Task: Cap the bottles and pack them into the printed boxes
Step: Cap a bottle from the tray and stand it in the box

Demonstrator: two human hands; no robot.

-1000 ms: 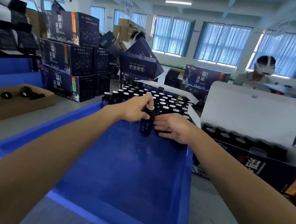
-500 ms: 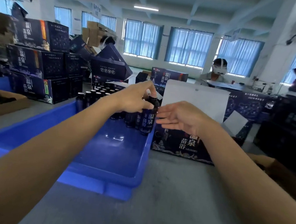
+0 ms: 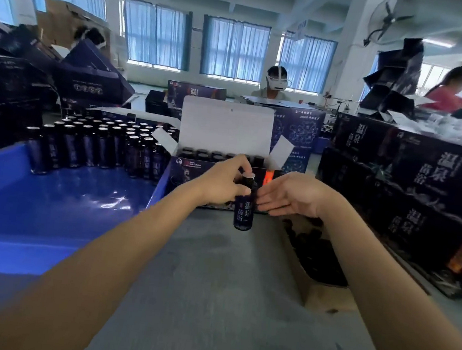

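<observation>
Head view: left hand point(image 3: 220, 182) grips bottle point(image 3: 245, 206) round its upper body, roughly upright, mid-air, with printed box point(image 3: 187, 171) at its 12 o'clock. Right hand point(image 3: 293, 194) is loose, fingers straight at the bottle's 3 o'clock, holding nothing. Likely glass: light, rigid, glossy, breakable. Best held mid-body, neck left free.

The printed box point(image 3: 184, 171) hides most of its packed bottles point(image 3: 215, 154).

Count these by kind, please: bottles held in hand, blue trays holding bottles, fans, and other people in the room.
Held bottle: 1
Blue tray holding bottles: 1
Fan: 1
Other people: 3
Total: 6
</observation>
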